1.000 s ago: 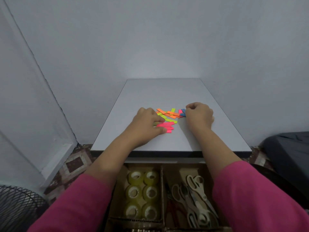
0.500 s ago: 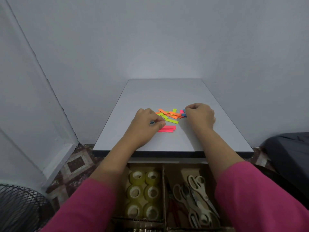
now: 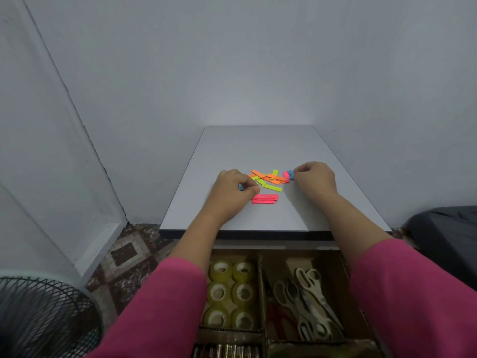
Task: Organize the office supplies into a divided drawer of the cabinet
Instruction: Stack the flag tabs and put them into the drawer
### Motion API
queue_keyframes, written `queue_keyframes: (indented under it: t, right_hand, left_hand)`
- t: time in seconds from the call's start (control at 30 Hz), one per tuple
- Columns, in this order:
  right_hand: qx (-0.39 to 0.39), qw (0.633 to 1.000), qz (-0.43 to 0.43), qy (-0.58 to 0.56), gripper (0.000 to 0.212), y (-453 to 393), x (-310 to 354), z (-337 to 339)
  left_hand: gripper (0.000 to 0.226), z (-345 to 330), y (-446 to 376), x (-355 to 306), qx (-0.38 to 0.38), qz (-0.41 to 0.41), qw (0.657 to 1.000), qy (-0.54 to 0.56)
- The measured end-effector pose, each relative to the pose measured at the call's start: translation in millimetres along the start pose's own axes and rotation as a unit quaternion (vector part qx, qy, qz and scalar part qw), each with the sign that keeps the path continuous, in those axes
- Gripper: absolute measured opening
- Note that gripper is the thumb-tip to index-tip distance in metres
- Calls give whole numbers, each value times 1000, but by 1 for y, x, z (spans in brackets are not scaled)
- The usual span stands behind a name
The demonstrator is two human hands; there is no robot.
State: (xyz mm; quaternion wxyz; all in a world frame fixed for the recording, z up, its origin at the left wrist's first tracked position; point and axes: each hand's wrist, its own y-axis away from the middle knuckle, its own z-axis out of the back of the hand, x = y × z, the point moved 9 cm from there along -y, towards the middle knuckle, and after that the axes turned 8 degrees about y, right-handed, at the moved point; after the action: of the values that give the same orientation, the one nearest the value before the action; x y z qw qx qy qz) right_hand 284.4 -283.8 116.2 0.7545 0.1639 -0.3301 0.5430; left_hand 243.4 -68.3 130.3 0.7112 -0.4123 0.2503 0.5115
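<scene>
Several neon sticky strips, orange, green, pink and blue, lie in a loose pile on the grey cabinet top. A pink stack sits apart, nearer to me. My left hand rests left of the pile, fingers pinched on a blue strip. My right hand sits right of the pile, fingertips closed on blue and pink strips. Below the top, the divided drawer stands open.
The drawer's left compartment holds several clear tape rolls; the right one holds several scissors. A front compartment shows metal items. A black fan guard stands at the lower left, a dark object at the right.
My left hand has come off the pink stack and shifted slightly left, now pinching a blue strip. My right hand has stayed at the pile's right edge.
</scene>
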Motion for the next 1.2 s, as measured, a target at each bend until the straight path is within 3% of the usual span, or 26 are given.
queue_keyframes:
  t: [0.07, 0.3, 0.47, 0.67, 0.83, 1.07, 1.2]
  right_hand:
    - [10, 999, 0, 38, 7, -6, 8, 0]
    - [30, 965, 5, 261, 28, -15, 41, -3]
    - [84, 964, -37, 250, 16, -19, 39, -7]
    - [48, 974, 2, 221, 21, -22, 41, -4]
    - [22, 985, 82, 153, 11, -20, 53, 2]
    - [9, 965, 106, 239, 14, -15, 42, 6]
    - [19, 954, 107, 281, 26, -19, 44, -7]
  left_hand:
    - [10, -1, 0, 0, 2, 1, 1000, 5]
    - [7, 0, -1, 2, 4, 7, 1000, 27]
    - [7, 0, -3, 3, -2, 12, 999, 37]
    - [4, 1, -1, 1, -5, 13, 999, 43]
    - [7, 2, -1, 0, -8, 14, 999, 41]
    - [9, 1, -2, 4, -8, 23, 999, 38]
    - [10, 1, -2, 4, -8, 23, 999, 36]
